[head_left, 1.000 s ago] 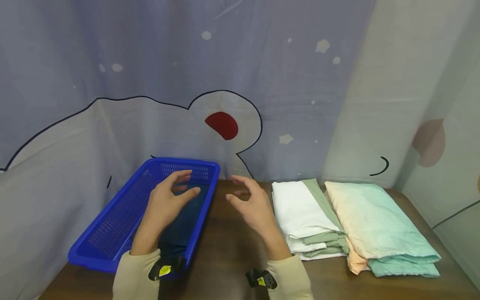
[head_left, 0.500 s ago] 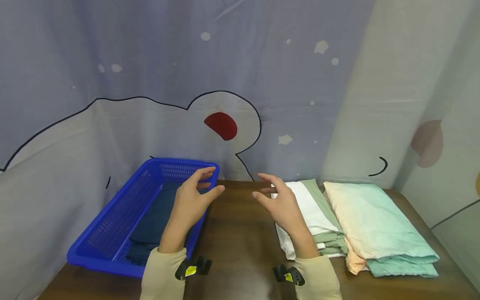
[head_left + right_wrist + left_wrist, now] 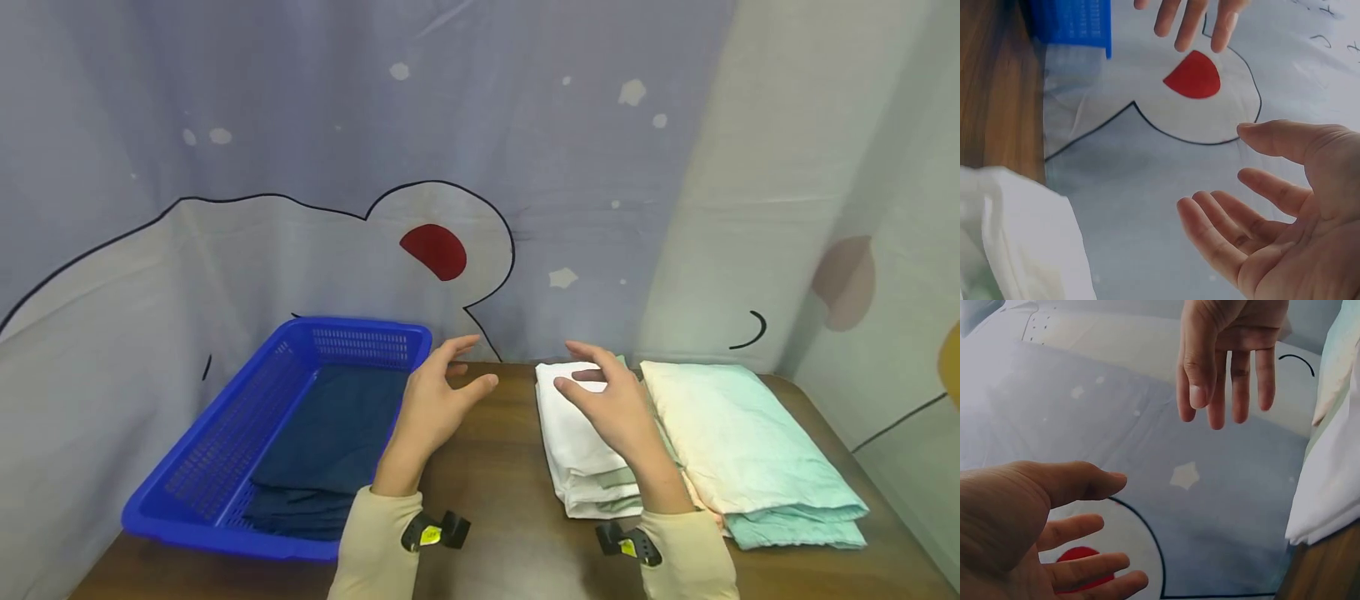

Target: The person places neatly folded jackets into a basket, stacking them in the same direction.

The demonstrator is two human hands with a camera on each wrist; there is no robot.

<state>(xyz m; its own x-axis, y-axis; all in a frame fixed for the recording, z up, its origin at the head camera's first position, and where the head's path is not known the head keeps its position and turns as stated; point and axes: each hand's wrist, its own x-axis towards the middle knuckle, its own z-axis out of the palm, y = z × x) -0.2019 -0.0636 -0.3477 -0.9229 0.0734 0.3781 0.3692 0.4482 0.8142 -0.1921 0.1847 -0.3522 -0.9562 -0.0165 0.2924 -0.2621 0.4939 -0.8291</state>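
Note:
My left hand (image 3: 438, 402) hovers above the table by the right side of a blue plastic basket (image 3: 217, 408), fingers loosely bent and holding nothing. Inside the basket lies folded dark blue cloth (image 3: 330, 433). My right hand (image 3: 615, 404) hangs over a folded white and green cloth (image 3: 566, 433), also with nothing in its grasp, and hides part of it. Both palms face each other with a gap between them. In the left wrist view the white cloth (image 3: 1332, 481) shows at the right edge; the right wrist view shows its near corner (image 3: 1035, 244).
A folded peach and mint cloth (image 3: 750, 442) lies right of the white one, near the table's right side. The brown wooden table (image 3: 502, 500) backs onto a printed curtain (image 3: 570, 167), which also hangs along the sides.
Both hands have moved to the right together, the left one from over the basket to beside it, the right one over the white cloth. The cloths and basket stay in place.

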